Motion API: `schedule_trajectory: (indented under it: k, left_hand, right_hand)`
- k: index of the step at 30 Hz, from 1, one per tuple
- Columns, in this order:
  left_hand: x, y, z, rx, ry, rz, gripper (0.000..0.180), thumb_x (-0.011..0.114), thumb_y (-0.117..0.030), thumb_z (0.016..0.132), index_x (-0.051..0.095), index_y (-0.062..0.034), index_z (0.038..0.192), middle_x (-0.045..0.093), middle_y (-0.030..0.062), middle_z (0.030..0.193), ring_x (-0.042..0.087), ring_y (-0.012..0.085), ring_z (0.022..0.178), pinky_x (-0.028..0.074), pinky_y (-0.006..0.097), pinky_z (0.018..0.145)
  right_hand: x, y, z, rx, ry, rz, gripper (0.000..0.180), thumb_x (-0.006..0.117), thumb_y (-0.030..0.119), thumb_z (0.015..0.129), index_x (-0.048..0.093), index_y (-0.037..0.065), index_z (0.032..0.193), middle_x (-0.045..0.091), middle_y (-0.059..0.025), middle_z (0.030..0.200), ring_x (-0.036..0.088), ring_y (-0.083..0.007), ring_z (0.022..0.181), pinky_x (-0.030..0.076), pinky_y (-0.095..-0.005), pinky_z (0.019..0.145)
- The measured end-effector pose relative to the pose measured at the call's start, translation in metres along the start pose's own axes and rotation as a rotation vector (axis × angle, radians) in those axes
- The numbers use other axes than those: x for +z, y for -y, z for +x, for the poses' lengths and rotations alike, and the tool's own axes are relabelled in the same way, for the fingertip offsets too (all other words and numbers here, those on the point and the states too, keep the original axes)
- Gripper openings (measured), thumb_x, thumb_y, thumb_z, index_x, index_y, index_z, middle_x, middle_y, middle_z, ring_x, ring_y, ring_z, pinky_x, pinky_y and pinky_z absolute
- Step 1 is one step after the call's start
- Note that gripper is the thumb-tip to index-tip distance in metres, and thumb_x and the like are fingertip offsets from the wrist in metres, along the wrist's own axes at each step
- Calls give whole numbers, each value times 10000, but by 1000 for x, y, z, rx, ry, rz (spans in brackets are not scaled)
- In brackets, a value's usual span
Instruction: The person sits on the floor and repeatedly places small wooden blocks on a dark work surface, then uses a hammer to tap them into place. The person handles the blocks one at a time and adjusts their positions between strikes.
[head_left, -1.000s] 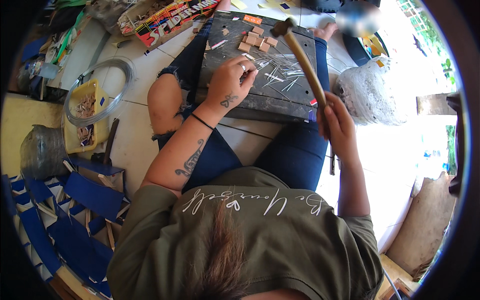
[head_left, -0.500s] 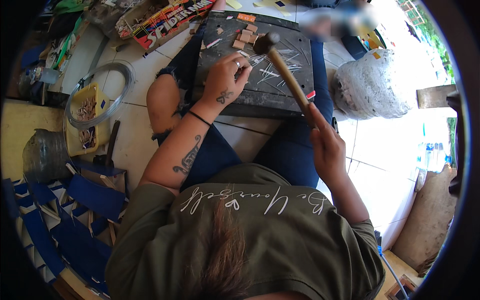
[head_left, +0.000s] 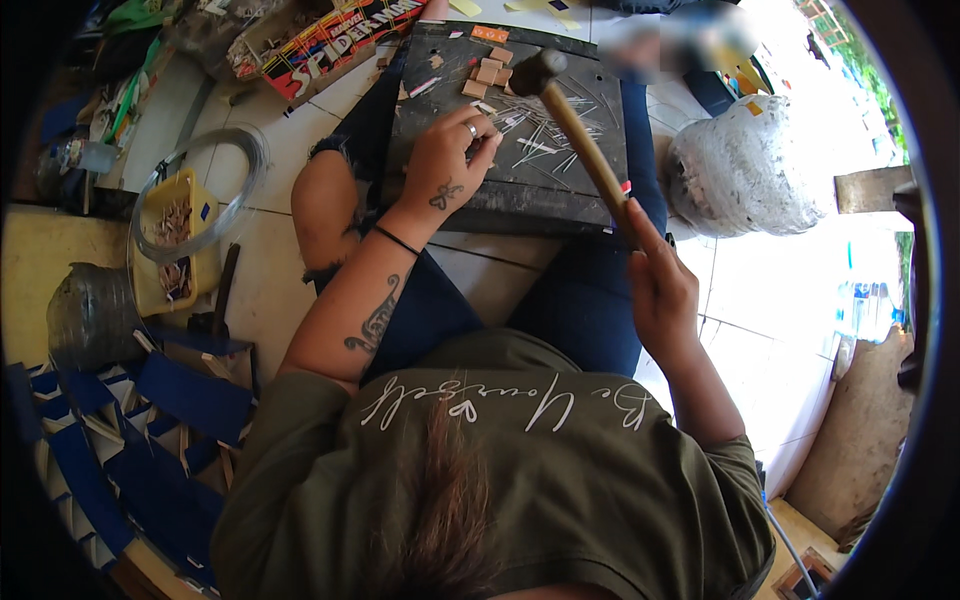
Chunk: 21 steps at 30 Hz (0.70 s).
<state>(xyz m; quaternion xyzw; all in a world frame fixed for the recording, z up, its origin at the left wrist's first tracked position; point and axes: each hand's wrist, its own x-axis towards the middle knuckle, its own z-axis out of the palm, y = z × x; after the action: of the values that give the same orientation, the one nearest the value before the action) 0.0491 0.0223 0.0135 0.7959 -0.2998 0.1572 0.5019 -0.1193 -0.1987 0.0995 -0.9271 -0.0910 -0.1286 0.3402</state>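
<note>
The right hand has its grip around a dark-headed, wooden-handled hammer above the black tabletop at upper centre. The left hand curls near thin silvery rods and small square brown blocks, its hold impossible to tell.

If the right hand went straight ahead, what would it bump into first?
Probably the board, though the right hand, gripping the hammer, might pass above it; its height is unclear.
</note>
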Motion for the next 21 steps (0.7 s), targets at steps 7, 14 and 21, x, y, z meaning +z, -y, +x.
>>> schedule_trajectory:
  k: [7,14,21]
  left_hand:
    - [-2,-2,-1,-36,33,-4,69,655,-18,854,598,-15,814,605,79,796,617,222,694,459,301,602]
    - [-1,-1,-1,8,-2,25,75,666,-32,856,608,-20,810,604,72,794,588,199,647,438,296,564]
    - [-2,2,0,1,24,49,74,667,-36,860,611,-13,817,616,74,805,618,195,681,454,288,585]
  right_hand:
    - [0,4,1,28,36,-4,551,525,-8,931,485,211,1435,633,-146,862,639,-304,699,505,-371,647]
    - [0,0,4,19,17,-12,550,530,-4,928,481,203,1436,633,-145,873,636,-314,701,505,-385,644]
    - [-1,-4,3,-27,0,-5,543,525,10,934,476,202,1440,612,-148,850,619,-317,682,493,-398,634]
